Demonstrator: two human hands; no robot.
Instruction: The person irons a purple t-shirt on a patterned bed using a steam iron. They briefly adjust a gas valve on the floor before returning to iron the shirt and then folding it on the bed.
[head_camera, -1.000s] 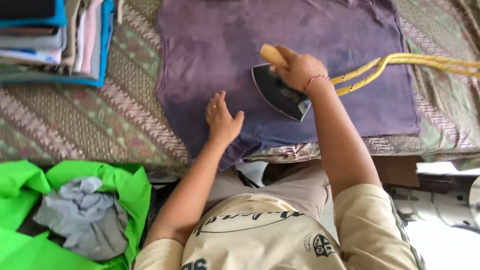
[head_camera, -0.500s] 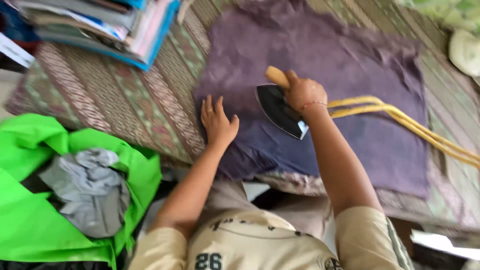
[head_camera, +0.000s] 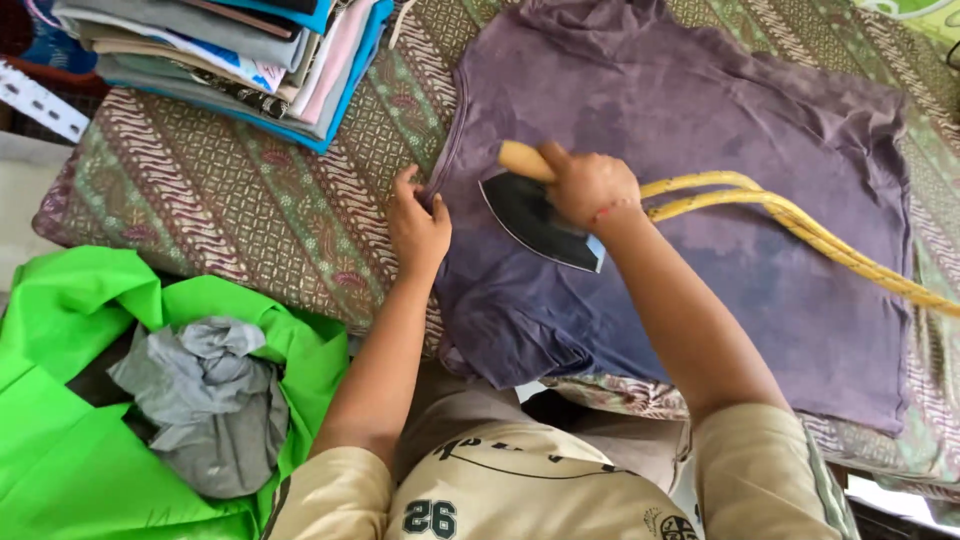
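Head view: right hand (head_camera: 590, 188) is wrapped tight around the wooden handle (head_camera: 524, 160) of a dark iron (head_camera: 540, 220), which sits flat on a purple shirt (head_camera: 720, 200). Left hand (head_camera: 418, 225) is loosely curled, fingers pinching the shirt's left edge, palm resting on the fabric just beside the iron's nose. The shirt lies spread on a patterned cloth (head_camera: 230, 210) covering the table, near hem hanging off the front edge. A yellow cord (head_camera: 800, 225) runs from the iron across the shirt to the right. Shirt looks soft, light and limp (creases easily); best pinched at an edge or seam. Iron looks heavy and rigid with a hot sole, so grip only by the handle. A stack of folded clothes (head_camera: 230, 50) lies at top left; a green bag (head_camera: 70, 400) holding a grey garment (head_camera: 205, 400) sits lower left.
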